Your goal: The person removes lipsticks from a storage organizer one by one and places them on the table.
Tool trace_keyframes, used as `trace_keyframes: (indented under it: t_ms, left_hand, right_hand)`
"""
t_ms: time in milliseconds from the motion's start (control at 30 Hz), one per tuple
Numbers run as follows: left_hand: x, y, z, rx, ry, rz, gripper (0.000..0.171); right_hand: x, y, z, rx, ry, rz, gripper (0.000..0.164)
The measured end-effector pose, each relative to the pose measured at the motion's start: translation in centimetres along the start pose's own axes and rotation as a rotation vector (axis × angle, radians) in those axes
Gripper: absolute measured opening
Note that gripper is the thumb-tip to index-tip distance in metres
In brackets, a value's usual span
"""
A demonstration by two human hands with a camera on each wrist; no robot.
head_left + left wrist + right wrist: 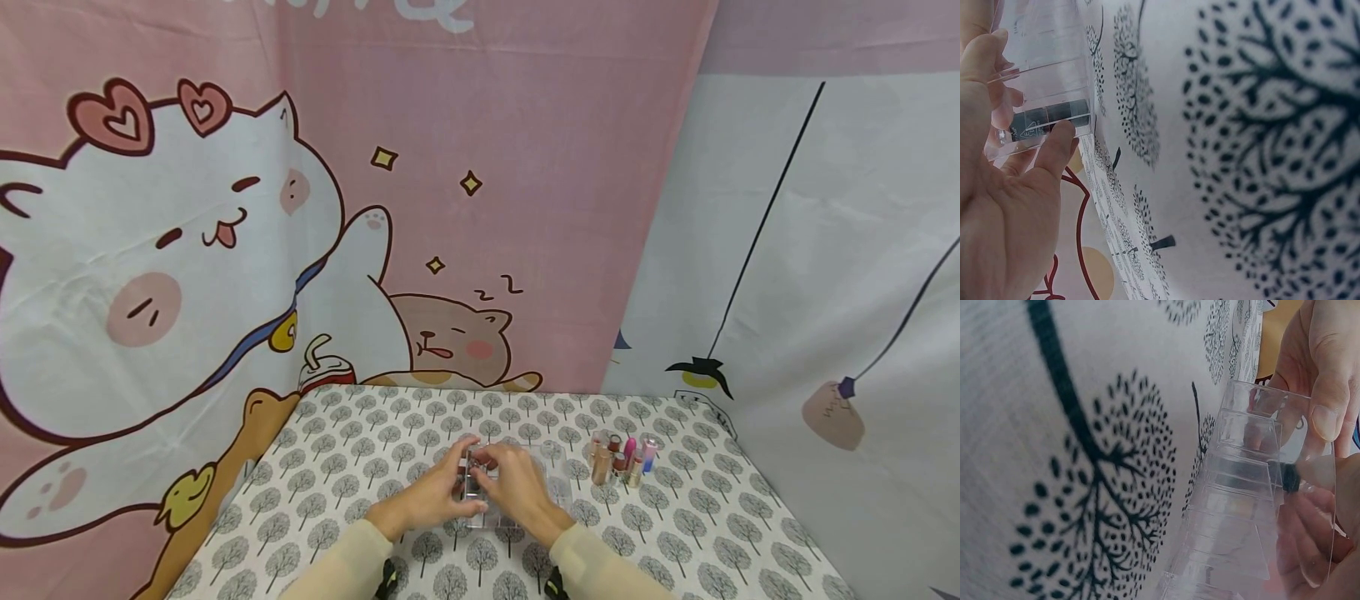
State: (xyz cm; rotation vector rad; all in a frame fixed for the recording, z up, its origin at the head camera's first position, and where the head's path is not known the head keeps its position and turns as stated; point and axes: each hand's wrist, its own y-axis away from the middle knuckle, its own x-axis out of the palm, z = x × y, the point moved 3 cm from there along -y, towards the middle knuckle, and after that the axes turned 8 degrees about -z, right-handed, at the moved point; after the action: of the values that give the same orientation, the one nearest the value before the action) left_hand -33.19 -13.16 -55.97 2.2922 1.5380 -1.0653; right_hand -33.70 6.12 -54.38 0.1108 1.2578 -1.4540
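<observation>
A clear plastic cosmetics organizer (491, 518) with several compartments sits on the table under both hands. My left hand (435, 493) grips its left end, thumb and fingers spread; in the left wrist view a fingertip presses the outer wall beside a dark lipstick-like tube (1047, 120). That tube stands in the end compartment, seen through the clear plastic. My right hand (517, 483) reaches over from above, fingertips pinching the tube's upper end. In the right wrist view a dark piece (1289, 477) shows at the right fingertips, partly blurred through the plastic.
To the right of the organizer stands a group of lipsticks and small cosmetic tubes (621, 460), pink, brown, gold and clear. A tree-print cloth (360, 467) covers the table. Cartoon-printed curtains (555, 208) hang behind and at the sides.
</observation>
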Motion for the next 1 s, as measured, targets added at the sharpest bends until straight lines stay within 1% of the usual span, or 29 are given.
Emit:
trace_keyframes:
  t_ms: [100,267,533,767,1000]
  left_hand:
    - [0.08,-0.01,0.13,-0.004,-0.016,-0.003,0.116]
    - [0.14,-0.09,0.23,-0.003,-0.007,-0.002,0.116]
    - [0.05,-0.03,0.07,0.01,-0.011,-0.002,0.115]
    - [0.08,0.03,-0.12,0.028,0.016,-0.001,0.113]
    - [-0.01,0.09,-0.25,0.024,-0.006,-0.008,0.114]
  right_hand:
    - [-0.03,0.05,0.02,0.004,-0.019,0.0,0.025]
    - [-0.04,-0.02,0.02,0.014,-0.032,-0.008,0.024]
    - [-0.14,0.01,0.17,0.009,-0.039,-0.037,0.027]
    - [-0.31,0.15,0.33,0.017,-0.048,-0.051,0.027]
    - [-0.77,0.26,0.43,0.007,-0.056,-0.075,0.026]
